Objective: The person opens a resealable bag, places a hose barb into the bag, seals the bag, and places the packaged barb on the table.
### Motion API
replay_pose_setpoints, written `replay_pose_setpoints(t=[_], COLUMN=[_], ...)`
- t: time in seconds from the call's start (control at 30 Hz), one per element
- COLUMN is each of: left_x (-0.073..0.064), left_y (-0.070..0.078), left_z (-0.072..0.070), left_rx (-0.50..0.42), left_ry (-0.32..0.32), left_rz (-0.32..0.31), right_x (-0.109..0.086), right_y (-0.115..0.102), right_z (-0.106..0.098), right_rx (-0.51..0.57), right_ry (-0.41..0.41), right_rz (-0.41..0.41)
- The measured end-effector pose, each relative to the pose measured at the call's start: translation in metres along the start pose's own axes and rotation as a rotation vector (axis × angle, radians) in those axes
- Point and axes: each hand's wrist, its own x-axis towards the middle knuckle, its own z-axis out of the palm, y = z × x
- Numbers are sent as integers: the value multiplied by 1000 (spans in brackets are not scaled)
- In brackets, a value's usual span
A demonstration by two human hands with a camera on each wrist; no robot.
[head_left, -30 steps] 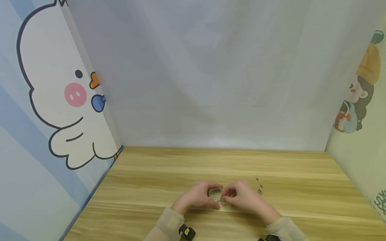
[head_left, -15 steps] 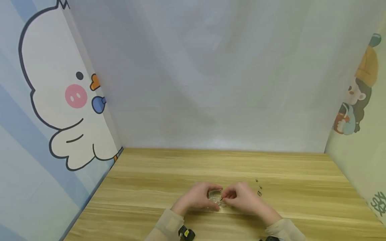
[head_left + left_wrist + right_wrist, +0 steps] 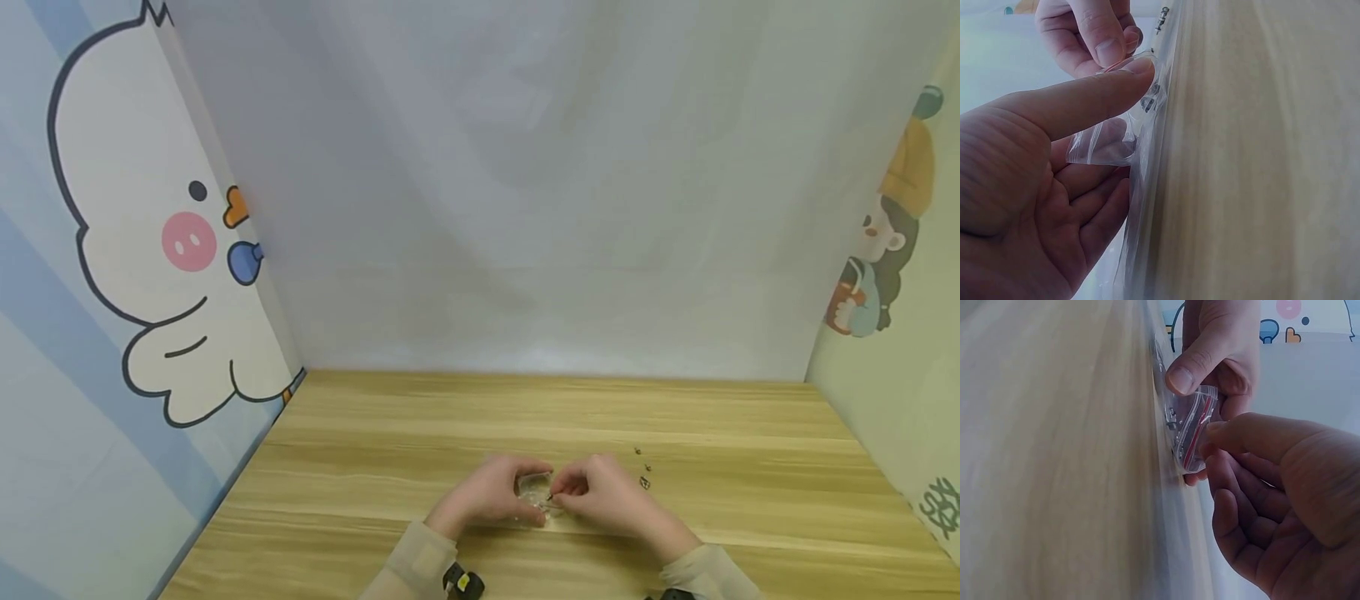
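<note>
A small clear zip bag (image 3: 1192, 434) with a red line along its mouth stands low over the table between both hands. The left hand (image 3: 497, 490) holds it, its thumb on the near side and its fingers behind. Opposite, the right hand (image 3: 600, 492) pinches the bag's mouth at the red line with thumb and index finger. In the head view a tiny dark spot shows at those fingertips; I cannot tell what it is. Small metal parts (image 3: 1149, 100) show through the plastic near the bottom of the bag.
Just beyond the right hand, a few tiny metal pieces (image 3: 645, 482) lie in a loose row on the wood-grain table (image 3: 375, 433). A pale sheet (image 3: 525, 208) rises behind the table. Walls with cartoon prints stand at left and right.
The head view has tilted slightly. Both hands keep nearly the same place on the bag, with only a slight shift of the right fingertips at its mouth.
</note>
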Motion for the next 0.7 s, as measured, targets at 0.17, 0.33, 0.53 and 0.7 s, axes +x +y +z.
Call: replay_pose_setpoints(t=[0.17,0.33,0.53,0.7], left_x=[0,1,2,2], left_y=[1,-1,-3,-2], left_z=[0,1,1,1], left_rx=[3,-7,-7,-3], left_ry=[-1,-1,3,8], left_rz=[4,-4,1,12], right_x=[-1,-1,-1,-2], right_y=[0,0,1,2], right_z=[-1,-1,-2,-4], right_rx=[-3,1,6,-1], right_ry=[2,-2,-12,-14], right_rz=[2,1,-5,-9])
